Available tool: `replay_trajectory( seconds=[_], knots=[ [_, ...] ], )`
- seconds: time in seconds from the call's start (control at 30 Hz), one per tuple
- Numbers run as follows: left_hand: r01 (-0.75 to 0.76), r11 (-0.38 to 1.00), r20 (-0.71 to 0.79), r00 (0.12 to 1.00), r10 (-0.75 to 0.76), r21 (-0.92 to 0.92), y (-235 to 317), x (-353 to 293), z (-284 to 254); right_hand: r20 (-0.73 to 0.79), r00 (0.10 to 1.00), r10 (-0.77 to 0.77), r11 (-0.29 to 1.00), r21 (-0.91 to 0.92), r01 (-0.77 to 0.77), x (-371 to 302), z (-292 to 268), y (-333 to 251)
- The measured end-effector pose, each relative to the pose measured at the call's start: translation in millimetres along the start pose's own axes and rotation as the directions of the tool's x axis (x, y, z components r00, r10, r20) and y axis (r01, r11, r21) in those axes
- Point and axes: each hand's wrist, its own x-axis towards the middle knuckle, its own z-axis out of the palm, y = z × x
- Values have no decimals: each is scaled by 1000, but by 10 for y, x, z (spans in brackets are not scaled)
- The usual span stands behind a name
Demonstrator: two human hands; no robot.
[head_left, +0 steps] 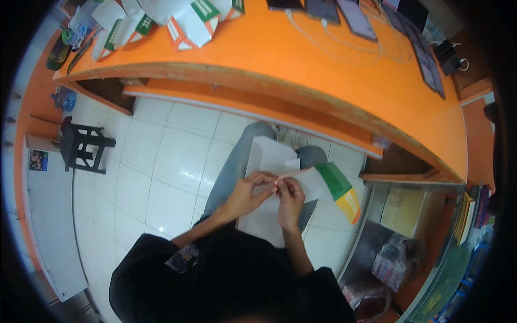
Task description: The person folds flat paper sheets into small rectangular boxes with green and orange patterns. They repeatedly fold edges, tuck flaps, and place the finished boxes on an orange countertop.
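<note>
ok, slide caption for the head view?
Left hand and right hand hold a paperboard carton over the lap, facing an orange desk.

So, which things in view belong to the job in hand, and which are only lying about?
Job in hand:
- carton, held in left hand and right hand
- probably similar cartons on table

Lying about, it seems:
- phones
- stool
- bottle
</note>
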Motion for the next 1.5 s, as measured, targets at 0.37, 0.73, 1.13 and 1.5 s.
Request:
replay_trajectory(
  seconds=[0.37, 0.73, 1.13, 1.5],
  knots=[
    [-52, 971, -37, 997, 63, 233, -27, 172, -73, 67, 998, -8, 999, 50, 5, 145, 111, -5],
    [-52, 999, -25, 998, 52, -12, -23, 221, -84, 123, 992, -22, 998, -59, 30, 189, 36, -167],
    [12, 997, 59, 998, -7, -70, 31, 237, -99, 177, 922, -343, 843, -375, 386, 129, 32, -56],
    [-107, 973, 20, 994, 105, 202, 69, 265, -151, 497, 821, -281, 550, -618, 563, 274, 6, -332]
  ],
)
